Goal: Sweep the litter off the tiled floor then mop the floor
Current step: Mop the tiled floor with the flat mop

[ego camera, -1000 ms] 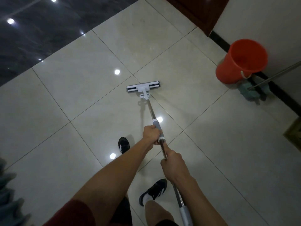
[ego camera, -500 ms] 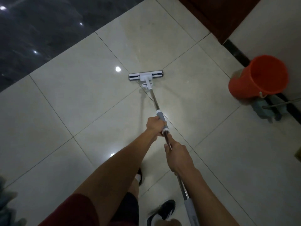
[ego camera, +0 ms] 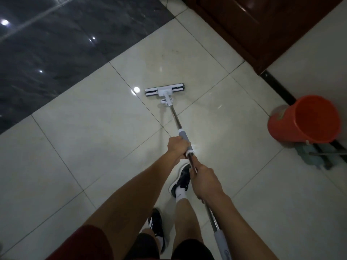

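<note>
Your left hand (ego camera: 177, 147) wraps its fingers round the grey sleeve on the mop handle (ego camera: 174, 117), and your right hand (ego camera: 203, 180) grips the bare metal shaft just behind it, both closed tight on the pole. The mop head (ego camera: 164, 89) lies flat on the cream tiled floor (ego camera: 93, 128), well ahead of your fingers, near the dark tile border. Since half a second ago your right shoe (ego camera: 181, 180) has stepped forward beneath your hands, and the orange bucket (ego camera: 304, 121) sits lower on the right.

Dark wooden door (ego camera: 262, 30), black sneakers (ego camera: 181, 180)
</note>
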The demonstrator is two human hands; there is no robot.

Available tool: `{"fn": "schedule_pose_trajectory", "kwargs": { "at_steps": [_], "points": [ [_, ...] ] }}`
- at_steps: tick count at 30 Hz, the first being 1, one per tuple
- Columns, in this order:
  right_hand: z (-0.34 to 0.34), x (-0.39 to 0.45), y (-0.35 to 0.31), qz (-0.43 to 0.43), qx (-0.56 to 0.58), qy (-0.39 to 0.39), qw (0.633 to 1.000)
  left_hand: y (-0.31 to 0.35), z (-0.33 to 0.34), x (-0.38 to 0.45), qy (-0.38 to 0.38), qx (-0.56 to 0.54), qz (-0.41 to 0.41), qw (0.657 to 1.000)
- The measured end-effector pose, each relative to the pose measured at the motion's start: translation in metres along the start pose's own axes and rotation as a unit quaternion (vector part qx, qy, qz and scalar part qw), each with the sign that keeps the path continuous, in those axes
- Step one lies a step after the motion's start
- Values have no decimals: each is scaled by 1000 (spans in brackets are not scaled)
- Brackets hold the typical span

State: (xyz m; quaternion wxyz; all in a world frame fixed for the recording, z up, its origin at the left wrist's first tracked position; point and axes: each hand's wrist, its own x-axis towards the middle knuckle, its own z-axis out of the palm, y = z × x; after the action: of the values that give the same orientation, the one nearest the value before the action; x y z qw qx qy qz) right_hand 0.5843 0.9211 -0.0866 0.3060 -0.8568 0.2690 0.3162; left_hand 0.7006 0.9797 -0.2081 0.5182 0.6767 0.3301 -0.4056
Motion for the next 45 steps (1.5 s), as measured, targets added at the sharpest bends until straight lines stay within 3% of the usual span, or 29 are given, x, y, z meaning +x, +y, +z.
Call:
{"fn": "schedule_pose_trajectory", "kwargs": {
  "at_steps": [15, 34, 39, 45],
  "points": [
    [-136, 157, -111, -30, 17, -37, 999, 211, 2, 82, 42, -49, -13, 998],
    [-244, 442, -355, -27, 37, -27, 999, 531, -88, 285, 47, -85, 34, 995],
    [-248, 480, -384, -29, 34, -21, 999, 568, -100, 308, 49, -57, 56, 996],
    [-255, 467, -370, -9, 54, -38, 998, 563, -88, 293, 26, -46, 46, 998]
  ]
}}
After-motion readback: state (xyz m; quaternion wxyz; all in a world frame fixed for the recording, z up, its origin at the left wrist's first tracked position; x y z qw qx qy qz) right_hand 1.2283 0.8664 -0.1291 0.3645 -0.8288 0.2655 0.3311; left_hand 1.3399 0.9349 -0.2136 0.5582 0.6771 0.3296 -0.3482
